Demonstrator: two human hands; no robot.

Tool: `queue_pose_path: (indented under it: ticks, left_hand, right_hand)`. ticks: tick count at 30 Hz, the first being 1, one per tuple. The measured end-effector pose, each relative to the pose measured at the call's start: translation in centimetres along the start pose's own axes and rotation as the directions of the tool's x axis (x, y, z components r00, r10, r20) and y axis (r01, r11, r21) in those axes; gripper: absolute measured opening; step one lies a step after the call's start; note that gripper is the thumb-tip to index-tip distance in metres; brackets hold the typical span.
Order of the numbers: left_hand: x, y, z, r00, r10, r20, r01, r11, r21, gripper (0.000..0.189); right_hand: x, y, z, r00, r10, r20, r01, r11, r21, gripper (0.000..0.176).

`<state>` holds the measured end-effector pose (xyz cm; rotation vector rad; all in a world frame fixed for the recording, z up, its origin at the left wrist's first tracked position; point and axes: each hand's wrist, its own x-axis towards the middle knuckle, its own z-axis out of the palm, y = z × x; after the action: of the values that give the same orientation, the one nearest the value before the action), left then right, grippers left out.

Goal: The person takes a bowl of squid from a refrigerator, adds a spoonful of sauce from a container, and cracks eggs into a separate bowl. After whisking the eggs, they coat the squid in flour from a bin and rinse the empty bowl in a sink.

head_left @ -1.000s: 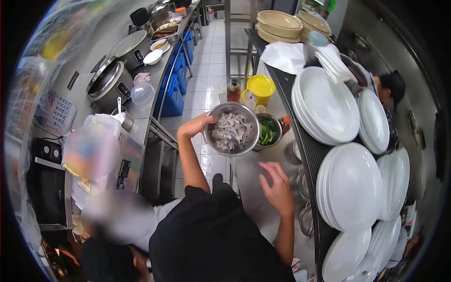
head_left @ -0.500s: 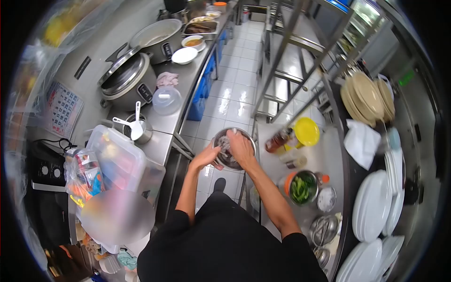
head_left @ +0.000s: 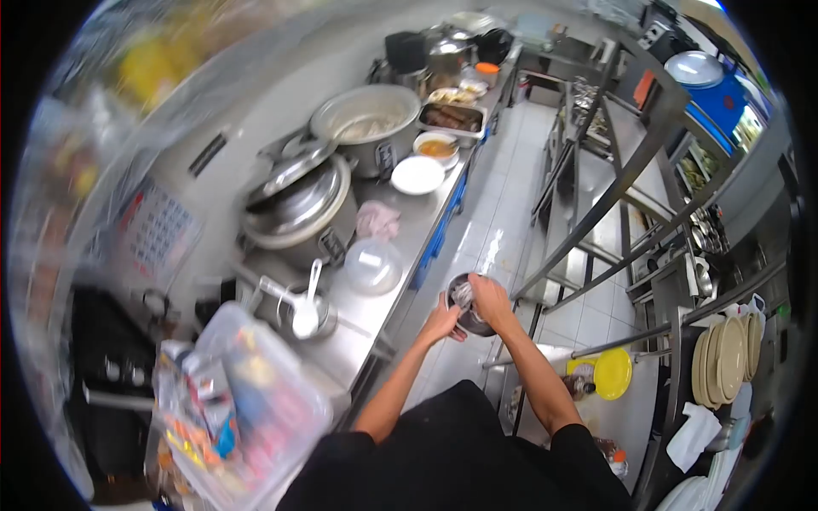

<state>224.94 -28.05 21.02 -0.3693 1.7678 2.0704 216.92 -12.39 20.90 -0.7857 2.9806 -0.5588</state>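
A small round metal bowl [head_left: 474,324] is held in the air over the floor, in front of my body. My left hand [head_left: 442,323] grips its left side, thumb at the rim and fingers underneath. Inside lie pale greyish strips [head_left: 461,295] that look like sliced raw meat. My right hand [head_left: 492,301] reaches down into the bowl from the right, its fingers curled in among the strips. The right fingertips are partly hidden by the hand and the contents.
On the left counter stand a lidded pot [head_left: 298,204], a wide open pot [head_left: 366,128], a white plate [head_left: 417,175] and a plastic tub [head_left: 281,383]. To the right are metal rack bars [head_left: 588,213], a yellow lid [head_left: 613,374] and stacked beige plates [head_left: 724,362].
The head view has turned left and tilted up, so the left counter shows more and the bowl of greens is out of view. Both hands remain at the metal bowl.
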Motion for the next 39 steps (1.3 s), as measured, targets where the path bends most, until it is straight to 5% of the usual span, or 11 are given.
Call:
queue_pose_path:
  ticks: [5,8,12,17,20,25,28,30,36,37,39]
  left_hand:
    - [13.1,2.9,1.5,0.995,0.096,0.004,-0.095,0.995,-0.04,0.071]
    - [21.1,6.2,3.0,0.98,0.166,0.107,-0.169,0.985,0.022,0.073]
    - [28.5,13.6,5.8,0.988,0.11,0.107,-0.117,0.991,0.063,0.072]
    - [39.9,17.9,5.4,0.996,-0.016,0.083,0.022,0.997,-0.076,0.069]
    - [46.8,21.4,4.8,0.994,0.068,0.09,-0.064,0.997,-0.048,0.069]
    - [60.3,29.1,5.1,0.993,0.084,0.082,-0.081,0.996,-0.037,0.069]
    - [69.8,31.8,4.3,0.995,0.1,0.023,-0.099,0.995,-0.013,0.067]
    - [79.7,31.1,3.2,0.989,0.145,0.002,-0.145,0.989,0.017,0.065]
    - [92.6,43.8,9.2,0.92,0.098,0.379,-0.089,0.995,-0.042,0.064]
    - [95.5,44.8,10.7,0.903,0.057,0.425,-0.059,0.998,-0.007,0.066]
    - [99.7,47.3,13.6,0.929,0.035,0.368,-0.059,0.997,0.053,0.069]
  right_hand:
    - [5.6,7.7,-4.8,0.996,-0.083,0.031,0.082,0.996,0.035,0.077]
    - [11.0,10.9,-6.2,0.977,0.214,0.014,-0.21,0.943,0.258,0.07]
    - [21.0,18.8,-6.6,0.971,0.241,0.01,-0.241,0.968,0.077,0.042]
    - [29.8,24.1,-11.4,0.984,0.006,0.178,-0.049,0.97,0.237,0.061]
    - [36.3,26.2,-13.5,0.967,0.226,0.115,-0.237,0.968,0.088,0.064]
    - [53.0,34.9,-10.9,0.975,0.18,0.131,-0.195,0.974,0.117,0.036]
    - [61.2,41.7,-10.8,0.981,0.107,-0.16,-0.09,0.99,0.105,0.044]
    - [64.7,44.2,-15.4,0.998,0.056,0.018,-0.058,0.991,0.122,0.056]
    - [74.6,54.6,-19.8,0.944,0.33,-0.027,-0.309,0.907,0.286,0.061]
    - [76.8,59.5,-16.9,0.957,0.226,-0.184,-0.168,0.944,0.284,0.054]
    - [80.4,63.0,-19.7,0.943,0.297,-0.153,-0.287,0.954,0.084,0.037]
